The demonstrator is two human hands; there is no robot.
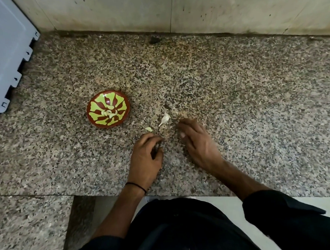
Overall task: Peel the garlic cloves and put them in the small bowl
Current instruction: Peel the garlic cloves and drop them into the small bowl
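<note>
My two hands work at a speckled granite counter point(246, 104), and one small bowl point(96, 107), red-brown with a green petal pattern, sits on it well to the left of them. A cluster of peeled garlic cloves point(109, 113) lies at the bottom of the bowl. They overlap, so I count roughly five and no surer than that.

One white clove in its skin point(165, 119) lies on the counter between the bowl and my right hand point(199, 144). Its long axis runs from upper right to lower left, and its thin tail points down-left toward my left hand point(146, 157). One smaller pale piece point(148, 129) lies just beside it to the lower left, its axis nearly level.

My left hand rests knuckles-up with the fingers curled and the forefinger reaching forward to the counter. I cannot tell whether it pinches anything. My right hand is stretched forward and angled to the left, its fingers loosely bent and nothing visible in them, the tips on the counter just right of the white clove; it is a little blurred.

One black thread band point(137, 186) circles my left wrist. A white appliance point(5, 57) stands at the far left.
</note>
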